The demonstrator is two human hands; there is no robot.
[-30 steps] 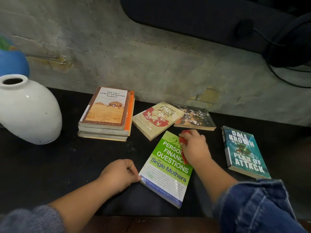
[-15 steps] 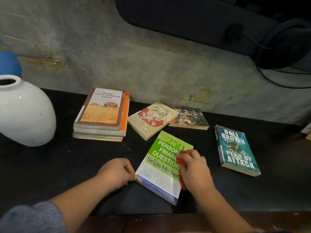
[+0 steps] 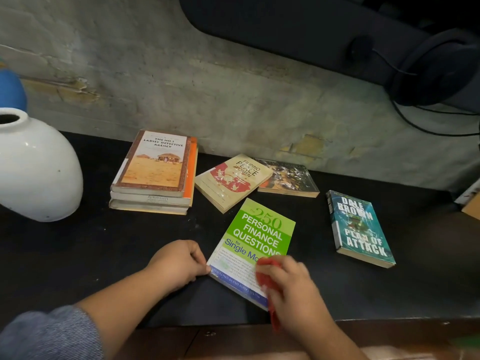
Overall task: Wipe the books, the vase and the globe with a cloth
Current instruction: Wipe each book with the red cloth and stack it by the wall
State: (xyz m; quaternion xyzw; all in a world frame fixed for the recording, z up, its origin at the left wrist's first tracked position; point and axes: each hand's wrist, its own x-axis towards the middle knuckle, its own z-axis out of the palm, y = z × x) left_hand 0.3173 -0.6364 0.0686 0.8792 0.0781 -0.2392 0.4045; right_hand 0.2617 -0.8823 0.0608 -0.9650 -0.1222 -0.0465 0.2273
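Green glossy book (image 3: 259, 237), red cloth (image 3: 267, 279) atop

Black matte surface (image 3: 78, 255) with a brown wooden front edge (image 3: 389, 331). Behind it, a rough grey wall (image 3: 155, 74), cracked and flaked to yellowish patches. High up, a large dark panel (image 3: 285, 22). Dark headphones (image 3: 436, 68) hanging at upper right, a thin black cable (image 3: 420, 128) looping below them. Corner of a brown box (image 3: 471, 207) at the right border.
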